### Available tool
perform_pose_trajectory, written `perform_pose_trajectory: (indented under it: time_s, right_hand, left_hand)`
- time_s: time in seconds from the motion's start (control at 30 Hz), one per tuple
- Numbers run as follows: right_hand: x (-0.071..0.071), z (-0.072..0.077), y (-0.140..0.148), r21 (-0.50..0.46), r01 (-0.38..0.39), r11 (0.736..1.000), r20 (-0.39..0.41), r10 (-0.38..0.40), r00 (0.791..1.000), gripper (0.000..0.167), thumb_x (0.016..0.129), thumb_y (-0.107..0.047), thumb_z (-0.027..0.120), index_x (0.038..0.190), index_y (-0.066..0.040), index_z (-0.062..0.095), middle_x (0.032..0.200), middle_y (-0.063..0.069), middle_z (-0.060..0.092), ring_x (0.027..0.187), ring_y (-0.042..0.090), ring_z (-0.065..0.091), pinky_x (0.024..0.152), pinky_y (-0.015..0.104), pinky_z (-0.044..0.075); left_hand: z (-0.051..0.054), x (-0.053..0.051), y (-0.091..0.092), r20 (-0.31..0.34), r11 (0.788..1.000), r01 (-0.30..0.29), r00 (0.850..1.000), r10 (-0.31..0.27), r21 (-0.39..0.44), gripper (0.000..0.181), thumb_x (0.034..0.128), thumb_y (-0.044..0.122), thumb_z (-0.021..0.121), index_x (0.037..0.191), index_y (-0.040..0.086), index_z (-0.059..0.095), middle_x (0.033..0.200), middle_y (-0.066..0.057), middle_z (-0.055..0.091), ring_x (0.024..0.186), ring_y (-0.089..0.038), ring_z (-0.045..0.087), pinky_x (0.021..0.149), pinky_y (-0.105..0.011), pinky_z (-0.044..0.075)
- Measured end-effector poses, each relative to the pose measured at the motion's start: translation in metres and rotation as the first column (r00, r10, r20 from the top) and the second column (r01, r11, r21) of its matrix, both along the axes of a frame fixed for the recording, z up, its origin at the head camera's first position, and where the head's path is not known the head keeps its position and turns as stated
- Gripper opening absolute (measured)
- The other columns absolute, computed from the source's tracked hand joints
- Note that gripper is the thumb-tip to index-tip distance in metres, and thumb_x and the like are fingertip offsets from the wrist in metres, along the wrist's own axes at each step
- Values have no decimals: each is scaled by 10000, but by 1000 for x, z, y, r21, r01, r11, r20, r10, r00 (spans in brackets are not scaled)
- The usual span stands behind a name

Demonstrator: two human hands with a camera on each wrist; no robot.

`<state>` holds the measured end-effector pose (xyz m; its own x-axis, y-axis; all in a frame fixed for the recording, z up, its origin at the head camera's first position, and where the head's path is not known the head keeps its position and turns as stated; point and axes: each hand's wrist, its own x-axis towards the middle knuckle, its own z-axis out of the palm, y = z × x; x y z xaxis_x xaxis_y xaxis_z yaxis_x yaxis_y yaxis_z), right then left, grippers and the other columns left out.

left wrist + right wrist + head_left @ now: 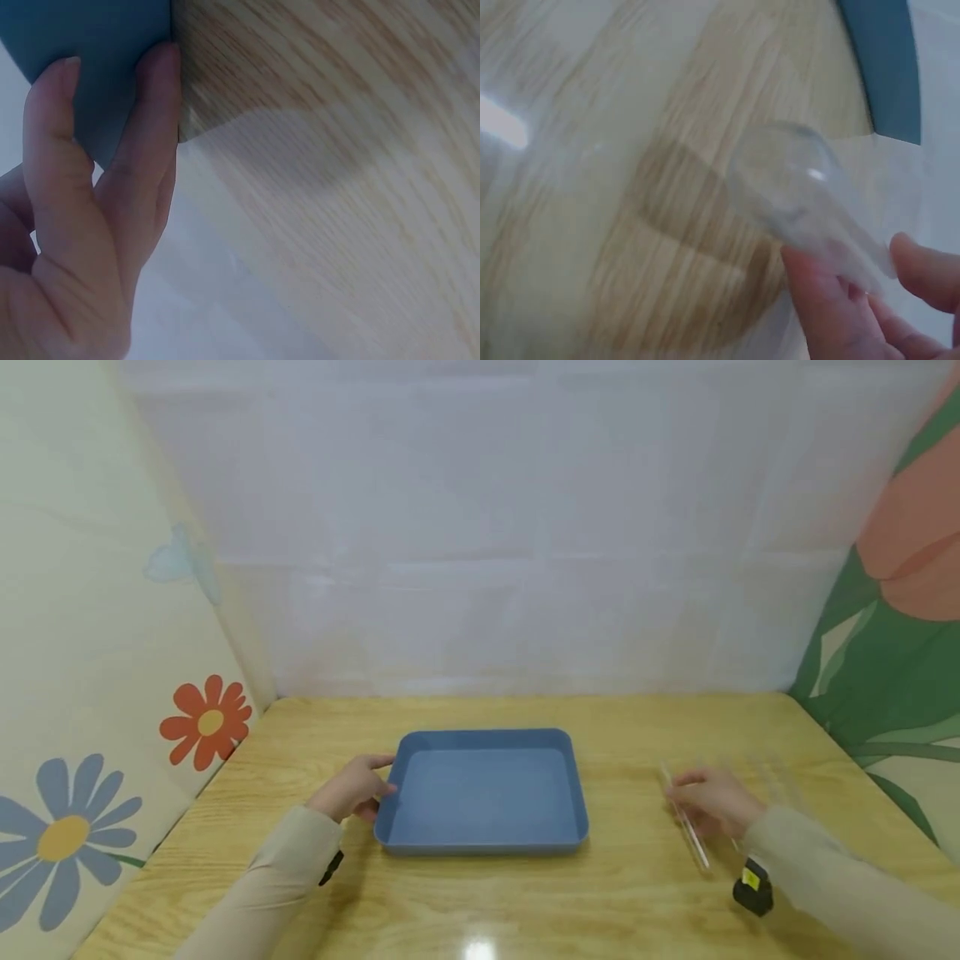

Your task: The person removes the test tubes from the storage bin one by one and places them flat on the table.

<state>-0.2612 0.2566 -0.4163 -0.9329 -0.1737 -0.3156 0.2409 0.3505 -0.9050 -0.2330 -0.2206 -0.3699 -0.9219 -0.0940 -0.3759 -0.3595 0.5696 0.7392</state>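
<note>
A shallow blue tray lies on the wooden table. At its left side is my left hand, with fairly straight fingers touching the wall of the tray. To the right of the tray, my right hand pinches a clear, slender tube between thumb and fingers. In the right wrist view the rounded near end of this tube tilts over the table, while the fingers of my right hand hold it farther along.
Several more faint clear tubes lie on the table, partly behind my right hand and sleeve. A white sheet hangs behind the table. Flower-patterned cloths flank it on both sides.
</note>
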Motion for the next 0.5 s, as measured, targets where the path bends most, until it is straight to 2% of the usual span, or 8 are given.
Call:
perform_pose_trajectory:
  time_s: [0.13,0.33,0.4,0.5]
  right_hand:
    - [-1,1,-3,46,20,999,-12,-19,1000,342,957,-70,583,1167,178,477,787,64,632,641,169,584,526,326,530]
    - [-2,1,-7,62,39,997,3,-39,999,264,955,-56,584,1082,161,505,721,72,570,579,154,545,496,298,515]
    - [-2,0,-7,75,32,997,-7,-32,999,228,955,-48,579,1046,154,524,700,70,556,542,148,534,485,291,511]
    - [-5,0,-7,152,14,988,-55,-5,998,203,946,-57,592,991,140,574,698,60,567,532,138,533,490,287,502]
  left_hand:
    - [-2,0,0,1,1000,7,1000,-7,-4,599,936,-60,554,1486,-37,318,1154,-283,597,591,-219,606,498,-315,540]
    - [-3,0,-2,-5,1000,16,1000,-16,2,602,939,-59,553,1488,-41,308,1130,-279,611,582,-212,610,491,-309,538]
    - [-2,0,-2,-6,1000,20,1000,-20,9,606,938,-62,553,1489,-46,301,1105,-271,623,570,-210,611,488,-307,538]
    - [-1,0,-4,-4,1000,24,1000,-24,19,616,937,-66,555,1492,-52,288,1073,-259,642,566,-211,625,488,-313,542]
